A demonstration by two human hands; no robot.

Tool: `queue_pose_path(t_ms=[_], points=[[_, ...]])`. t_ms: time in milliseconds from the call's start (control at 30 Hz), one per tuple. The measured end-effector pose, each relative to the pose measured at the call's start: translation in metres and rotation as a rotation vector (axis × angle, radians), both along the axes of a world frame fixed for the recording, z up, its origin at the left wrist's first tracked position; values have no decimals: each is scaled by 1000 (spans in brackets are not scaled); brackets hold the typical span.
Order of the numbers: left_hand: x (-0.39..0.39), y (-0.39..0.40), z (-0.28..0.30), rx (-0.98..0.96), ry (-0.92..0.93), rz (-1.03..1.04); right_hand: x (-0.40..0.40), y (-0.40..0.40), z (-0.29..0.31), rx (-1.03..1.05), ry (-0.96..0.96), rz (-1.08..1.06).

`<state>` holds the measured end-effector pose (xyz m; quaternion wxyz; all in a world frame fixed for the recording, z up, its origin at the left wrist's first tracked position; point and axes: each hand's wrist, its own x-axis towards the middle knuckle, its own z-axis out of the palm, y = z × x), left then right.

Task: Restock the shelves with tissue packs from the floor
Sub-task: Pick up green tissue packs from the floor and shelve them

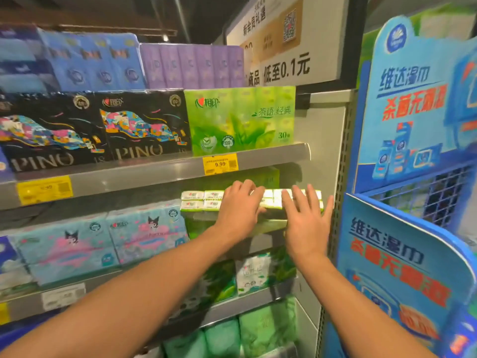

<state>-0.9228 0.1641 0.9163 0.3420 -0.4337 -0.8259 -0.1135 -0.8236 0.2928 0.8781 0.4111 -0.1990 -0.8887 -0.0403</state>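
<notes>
Both forearms reached forward toward the shelving; the right hand (305, 228) was spread, fingers straight and fanned, its tips at the front of the green-and-white tissue pack (206, 200); the left hand (240, 210) lay flat on that same pack, fingers extended, its grip unclosed; the pack sat at the right end of the middle shelf (144, 177), just under the yellow price tag (220, 164); above it stood a large green pack (240, 120) beside black PINO packs (144, 125).
</notes>
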Motion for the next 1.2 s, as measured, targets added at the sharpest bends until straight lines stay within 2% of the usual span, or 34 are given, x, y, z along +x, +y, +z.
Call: queue_pose_path(t_ms=[167,400,567,700,833,900,1033,1100,1200], points=[[-38,28,3,-6,-98,146,-61,26,2,-89,-43,67],[-85,39,9,-114,-419,369,-134,54,-1,-162,-52,231],[-92,26,7,-174,-412,477,-158,56,-2,-233,-111,235],[-91,11,-5,-180,-314,464,-161,58,1,-238,-177,209],[-97,10,-4,-168,-390,472,-162,57,8,-221,-219,188],[-96,5,-6,-131,-366,412,-158,54,7,-199,-215,187],[-85,-11,-24,20,-76,70,-130,45,-8,-196,-71,274],[-73,-15,-34,64,-83,-65,-107,36,-19,-225,-57,304],[-47,-19,-49,75,-199,-137,-61,19,-38,-293,-46,307]])
